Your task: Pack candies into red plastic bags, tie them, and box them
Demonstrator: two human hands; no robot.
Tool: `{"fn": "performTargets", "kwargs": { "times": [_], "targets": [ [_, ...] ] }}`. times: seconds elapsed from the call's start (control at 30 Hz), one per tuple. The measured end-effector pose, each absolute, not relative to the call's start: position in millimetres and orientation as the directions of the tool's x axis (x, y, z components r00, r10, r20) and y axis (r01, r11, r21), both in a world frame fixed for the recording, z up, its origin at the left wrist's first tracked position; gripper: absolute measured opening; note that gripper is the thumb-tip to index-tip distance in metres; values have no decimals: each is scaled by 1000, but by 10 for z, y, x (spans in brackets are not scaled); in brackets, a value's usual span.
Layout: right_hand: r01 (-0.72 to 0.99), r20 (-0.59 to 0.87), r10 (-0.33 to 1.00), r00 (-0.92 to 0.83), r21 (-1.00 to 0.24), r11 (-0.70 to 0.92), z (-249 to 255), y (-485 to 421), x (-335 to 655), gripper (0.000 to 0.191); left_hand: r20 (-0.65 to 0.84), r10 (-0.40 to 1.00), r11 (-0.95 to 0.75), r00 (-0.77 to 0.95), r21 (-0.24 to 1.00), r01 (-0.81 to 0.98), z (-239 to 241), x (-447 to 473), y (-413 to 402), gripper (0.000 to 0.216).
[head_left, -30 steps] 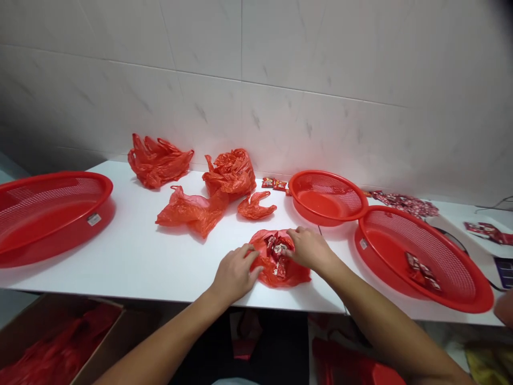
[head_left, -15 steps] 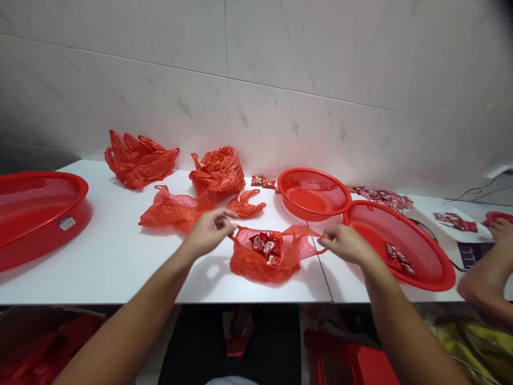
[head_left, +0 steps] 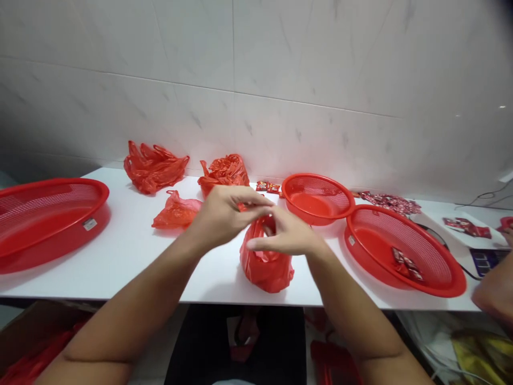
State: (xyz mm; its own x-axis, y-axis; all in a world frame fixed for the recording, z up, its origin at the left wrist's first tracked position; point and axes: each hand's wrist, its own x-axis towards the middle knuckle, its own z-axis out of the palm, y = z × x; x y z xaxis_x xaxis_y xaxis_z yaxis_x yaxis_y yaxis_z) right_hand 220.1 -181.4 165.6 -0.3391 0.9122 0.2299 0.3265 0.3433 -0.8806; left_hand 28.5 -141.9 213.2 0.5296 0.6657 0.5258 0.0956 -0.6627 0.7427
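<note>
A thin red plastic bag (head_left: 267,270) stands on the white table, gathered upright near the front edge. Above it my left hand (head_left: 228,216) and my right hand (head_left: 290,230) meet, fingertips touching. Both are closed around the top of the bag at its handles, the left with thumb and fingers pinched, the right with its fingers curled and thumb reaching left. The handles are partly covered by my fingers. The small packets inside the bag cannot be seen now.
Red plastic bags (head_left: 154,167) lie along the wall, with another bag (head_left: 176,211) nearer. Red baskets stand at the left (head_left: 94,206), back (head_left: 318,216) and right (head_left: 371,267); the right one holds small packets (head_left: 406,263). A co-worker's arm (head_left: 497,289) is at the far right.
My hands have come together from both sides, bringing the bag's handles to the middle. The spread mouth has narrowed, and the packets inside have gone out of sight.
</note>
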Motion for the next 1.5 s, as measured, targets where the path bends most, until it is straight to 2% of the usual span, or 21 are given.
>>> {"fn": "performTargets", "kwargs": {
  "times": [0.07, 0.1, 0.2, 0.27, 0.37, 0.47, 0.5, 0.57, 0.6, 0.63, 0.67, 0.73, 0.77, 0.87, 0.93, 1.07, 1.13, 1.27, 1.37, 1.43, 1.5],
  "targets": [
    [358, 232, 899, -370, -858, 369, 1601, -1748, 2015, 15, 534, 599, -733, 598, 666, 140, 2106, 289, -1451, 10],
    [324, 219, 900, -377, -879, 349, 1576, -1723, 1966, 15, 525, 590, -743, 613, 651, 158, 2080, 263, -1440, 17],
    [118, 95, 907, -411, -981, 156, 1510, -1685, 1956, 43, 445, 644, -689, 622, 690, 220, 1928, 115, -1361, 36],
    [32, 22, 906, -422, -999, 39, 1471, -1685, 1991, 56, 392, 696, -633, 601, 730, 258, 1764, 16, -1336, 28],
    [18, -21, 928, -371, -1000, -16, 1399, -1688, 2022, 59, 438, 766, -600, 470, 750, 279, 1489, -52, -1412, 22],
    [-20, -29, 939, -343, -999, -38, 1319, -1677, 2073, 58, 538, 737, -647, 410, 737, 196, 1266, -35, -1548, 20],
    [-21, -22, 928, -371, -999, -32, 1302, -1676, 2105, 59, 545, 719, -651, 431, 745, 145, 1206, -20, -1577, 26],
    [25, -1, 891, -455, -1000, 12, 1293, -1691, 2185, 58, 491, 705, -583, 512, 812, 26, 1096, 12, -1587, 71],
    [64, 13, 869, -494, -997, 51, 1301, -1709, 2224, 55, 430, 705, -503, 564, 864, -29, 1043, 26, -1568, 93],
    [107, 33, 849, -527, -989, 105, 1312, -1736, 2255, 49, 354, 699, -397, 621, 915, -75, 991, 38, -1538, 105],
    [155, 59, 834, -548, -973, 171, 1322, -1771, 2276, 40, 276, 688, -274, 671, 955, -113, 942, 48, -1502, 106],
    [276, 170, 836, -522, -894, 354, 1314, -1858, 2273, 19, 131, 672, -22, 729, 987, -157, 853, 62, -1434, 94],
    [351, 259, 835, -486, -817, 458, 1288, -1905, 2249, 12, 60, 669, 91, 741, 983, -162, 817, 67, -1409, 88],
    [555, 530, 742, -410, -500, 664, 1124, -2023, 2116, 32, -91, 653, 319, 751, 934, -164, 734, 83, -1385, 64],
    [605, 615, 655, -439, -337, 721, 991, -2067, 2018, 36, -130, 626, 383, 769, 910, -158, 694, 83, -1390, 45],
    [596, 686, 530, -497, -174, 784, 825, -2075, 1896, 36, -157, 586, 473, 795, 863, -179, 654, 32, -1390, 31],
    [574, 707, 494, -506, -151, 805, 800, -2056, 1864, 38, -157, 616, 496, 772, 839, -225, 656, -2, -1388, 33],
    [554, 699, 508, -503, -190, 811, 790, -1995, 1807, 41, -176, 692, 494, 700, 823, -281, 678, -55, -1378, 37],
    [585, 709, 548, -444, -233, 776, 758, -1949, 1828, 49, -155, 811, 415, 564, 832, -368, 661, -163, -1276, 27],
    [646, 698, 621, -356, -296, 703, 684, -1944, 1910, 44, -149, 883, 366, 445, 812, -455, 612, -321, -1144, 17],
    [711, 655, 713, -250, -376, 594, 549, -1975, 2037, 30, -173, 929, 337, 328, 763, -551, 531, -538, -998, 13]
  ]
}}
